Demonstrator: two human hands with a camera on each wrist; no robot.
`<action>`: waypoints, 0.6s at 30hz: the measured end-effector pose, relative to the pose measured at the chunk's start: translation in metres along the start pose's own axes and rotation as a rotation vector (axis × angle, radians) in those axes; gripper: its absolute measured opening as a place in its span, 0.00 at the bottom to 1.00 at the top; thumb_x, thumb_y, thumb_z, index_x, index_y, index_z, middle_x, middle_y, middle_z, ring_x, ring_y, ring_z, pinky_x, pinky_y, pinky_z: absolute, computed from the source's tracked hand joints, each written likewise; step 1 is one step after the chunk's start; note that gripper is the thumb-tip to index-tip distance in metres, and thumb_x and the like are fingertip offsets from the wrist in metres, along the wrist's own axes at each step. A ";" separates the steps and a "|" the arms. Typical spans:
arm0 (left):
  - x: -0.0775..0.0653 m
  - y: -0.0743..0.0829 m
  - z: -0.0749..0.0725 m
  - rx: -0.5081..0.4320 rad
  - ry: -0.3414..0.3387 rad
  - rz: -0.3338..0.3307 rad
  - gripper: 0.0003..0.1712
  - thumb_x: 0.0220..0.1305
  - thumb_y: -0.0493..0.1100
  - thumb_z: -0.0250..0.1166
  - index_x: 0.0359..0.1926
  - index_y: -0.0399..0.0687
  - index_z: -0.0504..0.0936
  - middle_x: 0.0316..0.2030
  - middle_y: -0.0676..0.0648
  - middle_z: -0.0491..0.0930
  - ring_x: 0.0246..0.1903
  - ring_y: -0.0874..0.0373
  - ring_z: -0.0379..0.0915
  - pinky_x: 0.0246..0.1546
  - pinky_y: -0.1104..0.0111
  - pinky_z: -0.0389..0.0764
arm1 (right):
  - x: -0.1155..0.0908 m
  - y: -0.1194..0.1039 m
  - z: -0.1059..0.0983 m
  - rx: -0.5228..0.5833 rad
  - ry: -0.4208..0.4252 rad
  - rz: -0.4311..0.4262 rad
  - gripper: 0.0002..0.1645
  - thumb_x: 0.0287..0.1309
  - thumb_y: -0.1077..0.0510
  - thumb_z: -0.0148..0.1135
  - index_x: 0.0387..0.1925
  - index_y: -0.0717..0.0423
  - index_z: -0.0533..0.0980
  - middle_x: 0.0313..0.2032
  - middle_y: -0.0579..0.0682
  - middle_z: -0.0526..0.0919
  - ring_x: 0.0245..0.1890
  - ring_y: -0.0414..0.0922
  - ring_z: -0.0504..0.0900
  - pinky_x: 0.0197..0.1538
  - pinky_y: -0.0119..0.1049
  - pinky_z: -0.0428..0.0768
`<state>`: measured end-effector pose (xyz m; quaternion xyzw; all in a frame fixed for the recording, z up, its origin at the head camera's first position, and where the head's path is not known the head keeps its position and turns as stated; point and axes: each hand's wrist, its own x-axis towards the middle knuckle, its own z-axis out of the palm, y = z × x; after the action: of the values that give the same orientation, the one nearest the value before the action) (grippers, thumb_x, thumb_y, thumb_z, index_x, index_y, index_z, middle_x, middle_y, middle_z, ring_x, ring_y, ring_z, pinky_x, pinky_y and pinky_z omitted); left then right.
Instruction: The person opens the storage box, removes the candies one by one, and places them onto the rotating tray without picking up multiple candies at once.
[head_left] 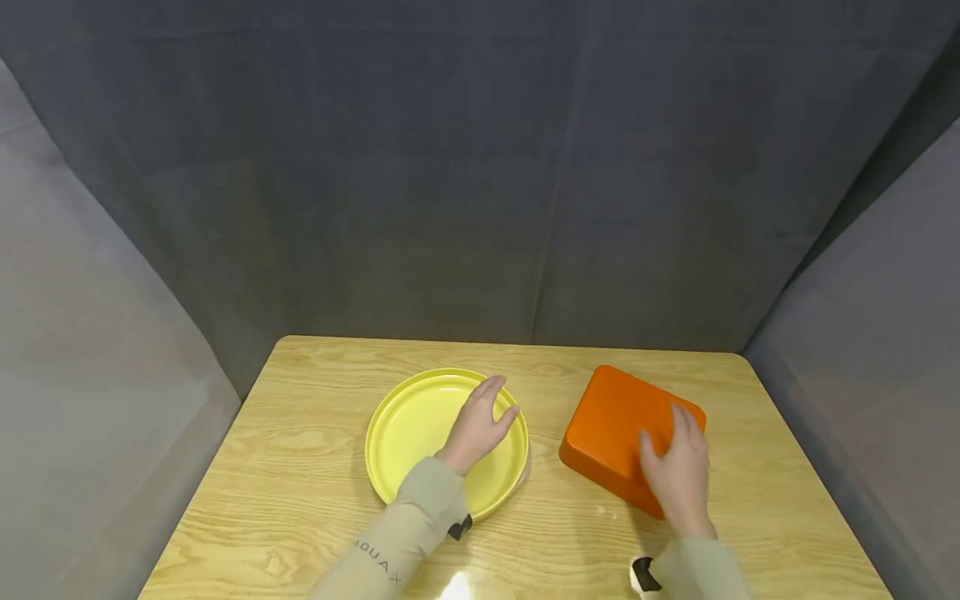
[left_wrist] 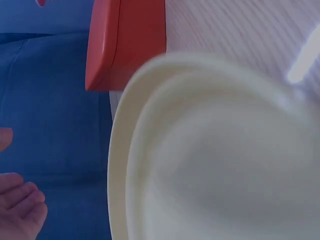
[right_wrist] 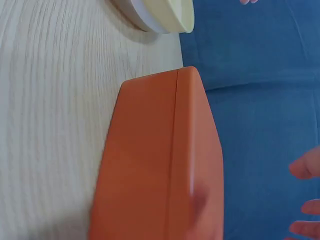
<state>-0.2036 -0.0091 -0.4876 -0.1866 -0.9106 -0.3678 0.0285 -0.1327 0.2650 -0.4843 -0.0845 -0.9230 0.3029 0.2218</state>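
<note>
A round yellow dish [head_left: 408, 433] with a raised rim stands on the wooden table, left of centre. Over its right half hovers my left hand [head_left: 476, 429], thumb spread from the fingers, holding nothing. To the right sits an orange box [head_left: 611, 433] with rounded corners, turned at an angle. My right hand [head_left: 681, 475] is above the box's near right part, its thumb and fingers apart; whether it touches the top I cannot tell. In the right wrist view the orange box [right_wrist: 145, 160] shows a seam along its side, and the yellow dish [right_wrist: 177, 15] has a whitish part beneath its rim.
The wooden table [head_left: 300, 500] has rounded far corners. A dark cloth [head_left: 420, 183] hangs behind it, with pale cloth panels [head_left: 97, 333] on the left and right sides. Light glares off the near table edge.
</note>
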 end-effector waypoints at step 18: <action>0.015 0.055 0.090 -0.132 -0.039 -0.084 0.23 0.63 0.42 0.56 0.56 0.32 0.71 0.53 0.39 0.72 0.53 0.51 0.70 0.53 0.67 0.72 | -0.044 0.042 0.006 0.122 0.087 0.450 0.31 0.61 0.58 0.46 0.62 0.73 0.57 0.58 0.73 0.58 0.58 0.68 0.57 0.58 0.61 0.57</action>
<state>-0.1900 0.0933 -0.5141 -0.1567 -0.8918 -0.4242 -0.0168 -0.0958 0.2832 -0.5294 -0.2873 -0.8505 0.3962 0.1928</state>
